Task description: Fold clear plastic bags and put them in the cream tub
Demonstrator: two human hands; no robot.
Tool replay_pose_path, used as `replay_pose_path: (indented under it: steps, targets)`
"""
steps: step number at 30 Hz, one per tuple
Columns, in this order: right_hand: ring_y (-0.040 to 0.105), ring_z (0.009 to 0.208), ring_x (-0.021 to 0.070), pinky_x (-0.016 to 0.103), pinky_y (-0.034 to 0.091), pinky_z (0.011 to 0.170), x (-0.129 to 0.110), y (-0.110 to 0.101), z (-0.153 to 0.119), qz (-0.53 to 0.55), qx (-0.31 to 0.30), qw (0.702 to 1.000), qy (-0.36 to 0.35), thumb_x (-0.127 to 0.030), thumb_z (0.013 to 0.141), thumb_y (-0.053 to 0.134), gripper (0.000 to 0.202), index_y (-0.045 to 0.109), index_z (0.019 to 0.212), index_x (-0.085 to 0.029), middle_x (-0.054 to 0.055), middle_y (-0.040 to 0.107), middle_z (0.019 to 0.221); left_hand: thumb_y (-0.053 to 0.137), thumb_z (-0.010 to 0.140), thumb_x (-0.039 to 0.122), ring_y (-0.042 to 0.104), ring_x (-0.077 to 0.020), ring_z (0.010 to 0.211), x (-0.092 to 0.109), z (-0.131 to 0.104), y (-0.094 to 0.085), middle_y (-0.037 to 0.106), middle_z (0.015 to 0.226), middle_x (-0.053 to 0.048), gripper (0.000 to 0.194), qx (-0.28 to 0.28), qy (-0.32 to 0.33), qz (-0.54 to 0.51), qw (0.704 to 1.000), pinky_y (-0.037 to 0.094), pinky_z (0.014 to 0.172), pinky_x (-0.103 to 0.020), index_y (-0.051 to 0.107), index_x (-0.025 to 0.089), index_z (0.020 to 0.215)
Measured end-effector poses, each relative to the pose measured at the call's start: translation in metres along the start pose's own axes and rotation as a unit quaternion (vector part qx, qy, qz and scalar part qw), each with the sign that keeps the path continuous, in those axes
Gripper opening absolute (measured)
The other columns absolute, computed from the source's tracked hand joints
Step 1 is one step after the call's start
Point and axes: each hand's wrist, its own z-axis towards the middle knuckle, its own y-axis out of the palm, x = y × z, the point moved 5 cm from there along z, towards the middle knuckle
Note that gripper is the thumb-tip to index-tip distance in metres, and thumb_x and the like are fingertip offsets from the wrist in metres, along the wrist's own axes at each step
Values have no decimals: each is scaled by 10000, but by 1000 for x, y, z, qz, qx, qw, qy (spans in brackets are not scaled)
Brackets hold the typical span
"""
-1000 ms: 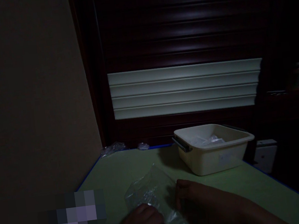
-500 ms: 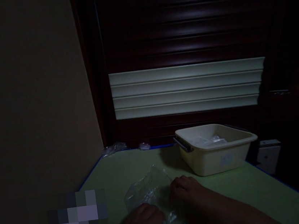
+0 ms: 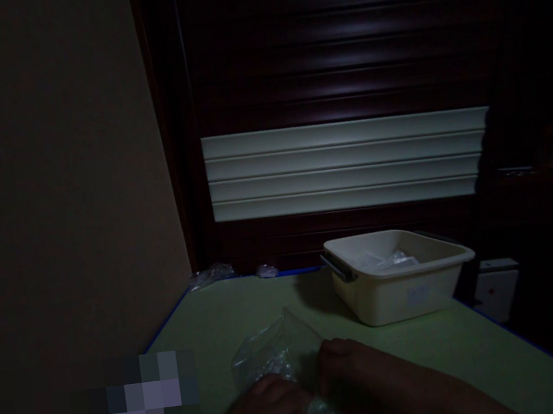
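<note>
A crumpled clear plastic bag (image 3: 264,353) lies on the pale green tabletop (image 3: 210,322), close in front of me. My left hand (image 3: 271,409) presses over the near part of the bag with its fingers curled onto it. To its right, my right hand (image 3: 343,363) has its fingers closed at the bag's right edge, and the plastic runs up to them. More of the shiny film shows below, between the two hands. Dim light hides the fingertips and whatever may be inside the bag.
A cream plastic basin (image 3: 403,295) with dark handles holds clear plastic pieces (image 3: 394,260) at the back right. Crumpled clear film (image 3: 212,275) lies at the far left corner. A small white box-like object (image 3: 498,290) stands beyond the right edge. A wall (image 3: 63,193) bounds the left.
My right hand has shifted slightly down toward me, and its fingers are more bunched. The bag's right edge looks straighter. My left hand has barely moved.
</note>
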Motion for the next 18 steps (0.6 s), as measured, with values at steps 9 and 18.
replay_pose_path:
  steps: [9, 18]
  targets:
    - [561, 788, 172, 255, 388, 700, 1, 4, 4, -127, 29, 991, -32, -51, 677, 535, 243, 658, 841, -181, 45, 646, 853, 572, 926, 164, 591, -142, 828, 1, 2, -2, 672, 897, -3, 131, -8, 4, 7, 1000, 441, 840, -257, 545, 182, 800]
    - [541, 688, 143, 241, 382, 637, 10, -2, -4, -128, 7, 992, 10, -30, 727, 498, 195, 632, 731, -172, 27, 626, 773, 576, 915, 165, 596, -163, 875, -1, 1, -6, 672, 978, -21, 23, -23, -32, -13, 999, 462, 825, -265, 580, 182, 899]
